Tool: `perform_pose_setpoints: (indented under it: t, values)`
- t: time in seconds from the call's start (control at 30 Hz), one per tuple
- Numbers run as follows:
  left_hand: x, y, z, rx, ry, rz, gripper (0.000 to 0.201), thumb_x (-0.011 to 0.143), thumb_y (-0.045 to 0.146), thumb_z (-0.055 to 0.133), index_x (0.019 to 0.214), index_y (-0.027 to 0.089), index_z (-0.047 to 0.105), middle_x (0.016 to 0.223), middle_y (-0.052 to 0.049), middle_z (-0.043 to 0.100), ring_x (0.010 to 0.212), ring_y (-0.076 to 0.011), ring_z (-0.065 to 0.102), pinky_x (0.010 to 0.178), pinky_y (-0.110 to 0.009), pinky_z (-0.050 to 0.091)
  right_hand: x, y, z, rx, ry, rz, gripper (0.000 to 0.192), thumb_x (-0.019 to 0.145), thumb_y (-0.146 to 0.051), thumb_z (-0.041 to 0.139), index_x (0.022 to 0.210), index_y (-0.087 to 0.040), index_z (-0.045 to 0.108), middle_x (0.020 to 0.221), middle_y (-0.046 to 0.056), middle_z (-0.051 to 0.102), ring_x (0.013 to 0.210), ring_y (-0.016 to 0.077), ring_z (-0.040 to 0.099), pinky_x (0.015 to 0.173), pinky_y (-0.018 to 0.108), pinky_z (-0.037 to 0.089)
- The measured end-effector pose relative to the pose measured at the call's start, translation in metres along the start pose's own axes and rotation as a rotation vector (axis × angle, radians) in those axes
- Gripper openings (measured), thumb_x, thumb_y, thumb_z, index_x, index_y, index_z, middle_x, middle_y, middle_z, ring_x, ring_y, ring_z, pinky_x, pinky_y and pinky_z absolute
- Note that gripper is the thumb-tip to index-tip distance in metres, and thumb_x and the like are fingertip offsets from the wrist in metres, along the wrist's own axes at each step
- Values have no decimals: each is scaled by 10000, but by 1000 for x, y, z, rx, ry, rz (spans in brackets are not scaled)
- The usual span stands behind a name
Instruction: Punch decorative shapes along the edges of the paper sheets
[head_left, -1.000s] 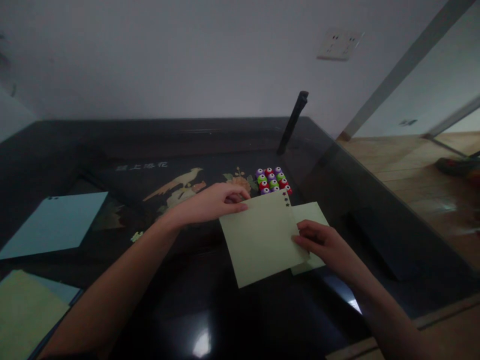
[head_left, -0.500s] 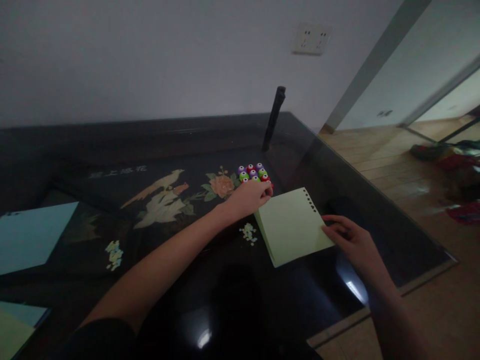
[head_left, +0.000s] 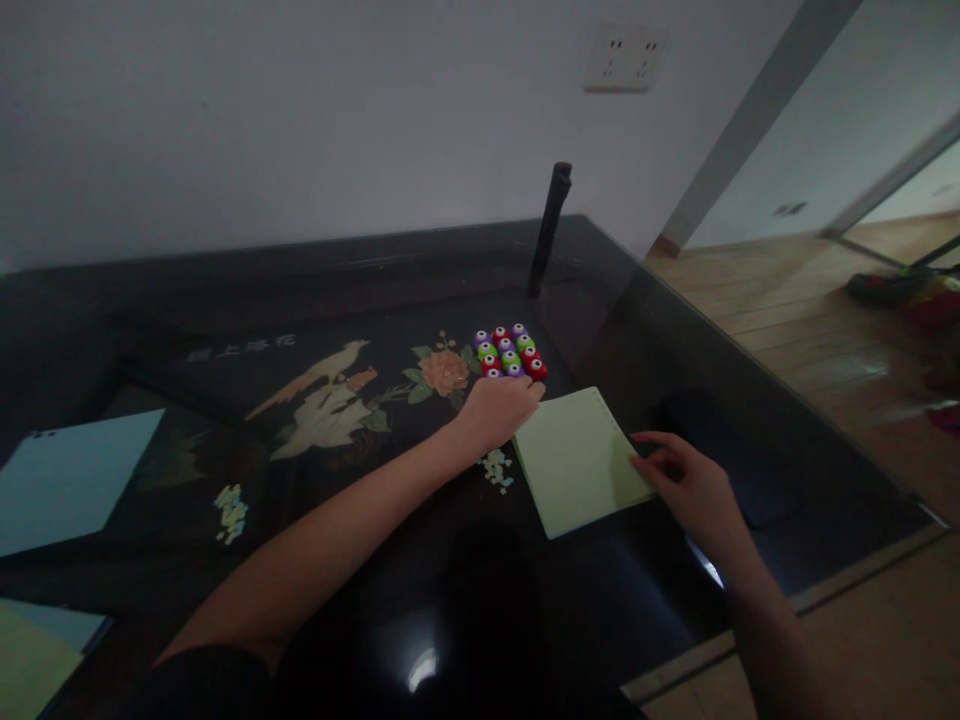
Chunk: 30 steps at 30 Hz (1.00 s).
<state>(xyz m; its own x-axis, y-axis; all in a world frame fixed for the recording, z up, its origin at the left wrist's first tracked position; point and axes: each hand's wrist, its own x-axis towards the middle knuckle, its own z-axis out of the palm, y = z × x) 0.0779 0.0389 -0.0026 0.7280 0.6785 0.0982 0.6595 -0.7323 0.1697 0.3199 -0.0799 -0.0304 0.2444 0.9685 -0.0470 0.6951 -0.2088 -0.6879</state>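
A small stack of pale green loose-leaf paper (head_left: 581, 460) lies at a slant on the dark tabletop, with punched holes along its upper right edge. My left hand (head_left: 499, 410) is closed at the upper left corner of the paper, fingertips curled over and partly hidden. On the opposite side, my right hand (head_left: 690, 490) pinches the paper's right edge between thumb and fingers. Just beyond my left hand sits a cluster of red, green and purple eyeball-like pieces (head_left: 510, 350). Small pale paper bits (head_left: 495, 470) lie beside the stack, partly behind my left wrist.
Another pile of paper bits (head_left: 231, 513) is on the left of the glossy black table (head_left: 420, 640). Blue sheets (head_left: 75, 485) lie at the far left, with yellow paper (head_left: 30, 655) below. A black post (head_left: 550, 230) rises near the wall, under a socket (head_left: 625, 58).
My left hand has drawn slightly toward me, uncovering more of the eyeball-like pieces. The right hand shifted a little left, and the paper's punched edge has moved left with its holes less distinct.
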Motion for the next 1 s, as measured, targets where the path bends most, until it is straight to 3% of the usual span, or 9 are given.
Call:
perform_pose_setpoints:
  t: [0.13,0.23,0.43,0.7,1.0]
  values:
    - [-15,0,-8,43,68,38,213,951,183,432,1041,122,616,1084,-141,640,1003,-267,592,799,-381,464,-2,-1,3,-74,15,-8,343,785,-415,575,1019,-175,646,620,6,576,558,195,556,562,322,430]
    - [-44,0,-9,36,91,65,199,952,187,442,1041,137,613,1080,-106,646,1004,-252,584,846,-390,457,-4,-1,5,-146,20,-1,356,794,-425,567,1030,-174,652,636,15,572,567,202,559,567,334,427]
    - [-96,11,14,-95,122,83,164,923,212,504,1025,169,625,1115,-82,647,1054,-247,563,903,-405,456,1,-5,-3,-150,86,-113,321,806,-407,552,1009,-187,668,807,76,625,707,230,601,641,358,471]
    - [-98,14,23,-173,105,78,203,908,259,513,1073,194,612,1159,-87,622,1117,-252,542,1014,-459,413,42,-25,-2,-110,-90,-134,306,787,-356,559,1032,-196,646,983,115,690,756,239,637,629,360,501]
    - [-100,13,29,-204,75,138,252,915,246,498,1150,188,567,1237,-96,605,1201,-247,522,1056,-464,392,41,-15,8,-33,-83,-148,325,832,-348,542,1109,-205,633,1031,113,676,900,254,640,736,385,507]
